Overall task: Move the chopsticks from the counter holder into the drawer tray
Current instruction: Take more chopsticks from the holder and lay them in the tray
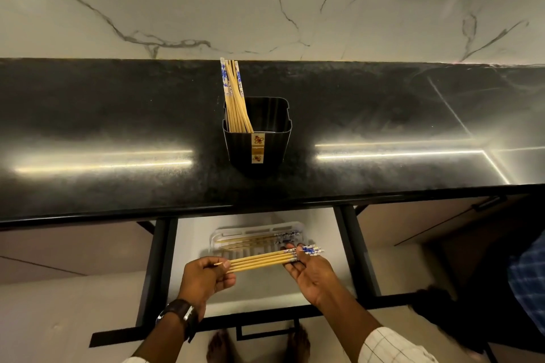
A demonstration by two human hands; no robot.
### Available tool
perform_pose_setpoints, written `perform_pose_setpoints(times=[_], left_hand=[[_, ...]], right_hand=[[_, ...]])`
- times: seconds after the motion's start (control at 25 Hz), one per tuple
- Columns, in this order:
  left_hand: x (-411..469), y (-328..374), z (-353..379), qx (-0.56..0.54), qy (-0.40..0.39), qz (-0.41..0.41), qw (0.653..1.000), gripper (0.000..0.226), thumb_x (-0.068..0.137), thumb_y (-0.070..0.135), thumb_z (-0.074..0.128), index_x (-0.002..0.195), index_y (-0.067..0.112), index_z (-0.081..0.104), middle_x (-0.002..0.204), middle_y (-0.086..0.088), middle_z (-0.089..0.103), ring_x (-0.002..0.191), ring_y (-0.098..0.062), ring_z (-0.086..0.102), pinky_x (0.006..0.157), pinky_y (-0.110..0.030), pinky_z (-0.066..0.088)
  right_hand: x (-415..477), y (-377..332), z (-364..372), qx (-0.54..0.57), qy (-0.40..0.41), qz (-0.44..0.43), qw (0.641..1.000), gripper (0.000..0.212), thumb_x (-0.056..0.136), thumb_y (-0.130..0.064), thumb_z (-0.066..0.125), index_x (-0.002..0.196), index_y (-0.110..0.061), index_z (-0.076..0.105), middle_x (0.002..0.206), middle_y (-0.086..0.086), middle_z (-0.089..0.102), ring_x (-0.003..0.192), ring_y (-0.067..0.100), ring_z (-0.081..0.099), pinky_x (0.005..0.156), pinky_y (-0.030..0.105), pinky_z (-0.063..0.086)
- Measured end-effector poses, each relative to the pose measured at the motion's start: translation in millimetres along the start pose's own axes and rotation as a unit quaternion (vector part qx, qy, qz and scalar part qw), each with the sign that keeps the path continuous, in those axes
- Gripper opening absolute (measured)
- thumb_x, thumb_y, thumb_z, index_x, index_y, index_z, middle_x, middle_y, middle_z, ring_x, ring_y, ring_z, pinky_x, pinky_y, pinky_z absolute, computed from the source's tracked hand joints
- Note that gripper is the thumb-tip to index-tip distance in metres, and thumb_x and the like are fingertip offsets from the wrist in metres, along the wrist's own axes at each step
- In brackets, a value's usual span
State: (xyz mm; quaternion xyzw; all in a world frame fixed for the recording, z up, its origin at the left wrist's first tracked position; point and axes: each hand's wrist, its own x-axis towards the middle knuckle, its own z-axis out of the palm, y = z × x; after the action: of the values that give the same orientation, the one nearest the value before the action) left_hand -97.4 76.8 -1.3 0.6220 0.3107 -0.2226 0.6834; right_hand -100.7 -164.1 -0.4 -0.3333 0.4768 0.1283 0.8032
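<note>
A black square holder (257, 144) stands on the dark counter with several wooden chopsticks (234, 97) leaning at its left side, their blue-and-white ends up. Below, in the open drawer, a clear plastic tray (219, 234) holds several chopsticks (250, 240) lying flat. Just in front of the tray I hold a bundle of chopsticks (262, 261) level across the drawer. My left hand (203, 277) pinches the plain tips. My right hand (309, 270) supports the patterned ends from beneath, thumb on top.
The black counter (118, 127) has a glossy front edge over the drawer. The drawer's dark frame (156, 259) and front handle (265, 331) lie below my hands. My bare feet show under the drawer. A person in a checked shirt (528, 274) stands at the right.
</note>
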Motion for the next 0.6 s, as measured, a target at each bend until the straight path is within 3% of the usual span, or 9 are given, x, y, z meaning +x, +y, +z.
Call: perform_pose_setpoints(times=[0.32, 0.44, 0.52, 0.6], left_hand=[[-6.0, -12.6, 2.1, -0.159, 0.037, -0.064, 0.985, 0.022, 0.099, 0.010, 0.061, 0.119, 0.003, 0.066, 0.115, -0.027, 0.071, 0.098, -0.038, 0.068, 0.082, -0.045, 0.060], [-5.6, -16.6, 10.6, -0.211, 0.094, -0.073, 0.970, 0.028, 0.101, 0.016, 0.059, 0.125, 0.002, 0.065, 0.117, -0.025, 0.069, 0.108, -0.041, 0.067, 0.088, -0.046, 0.057], [-5.2, -17.4, 18.4, -0.250, 0.140, -0.087, 0.954, 0.031, 0.099, 0.011, 0.062, 0.127, -0.002, 0.064, 0.117, -0.026, 0.069, 0.107, -0.042, 0.068, 0.085, -0.044, 0.058], [-3.7, -15.0, 25.5, -0.271, 0.172, -0.097, 0.942, 0.031, 0.097, 0.005, 0.063, 0.127, -0.003, 0.064, 0.114, -0.026, 0.070, 0.100, -0.041, 0.068, 0.078, -0.043, 0.057]], right_hand=[[0.2, 12.6, -9.2, 0.006, 0.007, 0.001, 1.000, 0.037, 0.102, 0.006, 0.051, 0.138, 0.006, 0.047, 0.125, 0.033, 0.064, 0.100, 0.041, 0.068, 0.091, 0.049, 0.052], [4.4, 17.7, -5.3, 0.003, 0.022, 0.020, 1.000, 0.037, 0.101, 0.007, 0.051, 0.137, 0.008, 0.046, 0.115, 0.034, 0.064, 0.109, 0.045, 0.064, 0.096, 0.051, 0.051], [8.6, 19.4, -0.4, -0.001, 0.039, 0.040, 0.998, 0.032, 0.102, 0.008, 0.050, 0.134, 0.010, 0.048, 0.117, 0.033, 0.064, 0.122, 0.046, 0.059, 0.105, 0.054, 0.047], [13.0, 18.1, 4.4, -0.011, 0.057, 0.053, 0.997, 0.033, 0.102, 0.007, 0.049, 0.135, 0.009, 0.049, 0.134, 0.033, 0.058, 0.131, 0.045, 0.054, 0.111, 0.056, 0.042]])
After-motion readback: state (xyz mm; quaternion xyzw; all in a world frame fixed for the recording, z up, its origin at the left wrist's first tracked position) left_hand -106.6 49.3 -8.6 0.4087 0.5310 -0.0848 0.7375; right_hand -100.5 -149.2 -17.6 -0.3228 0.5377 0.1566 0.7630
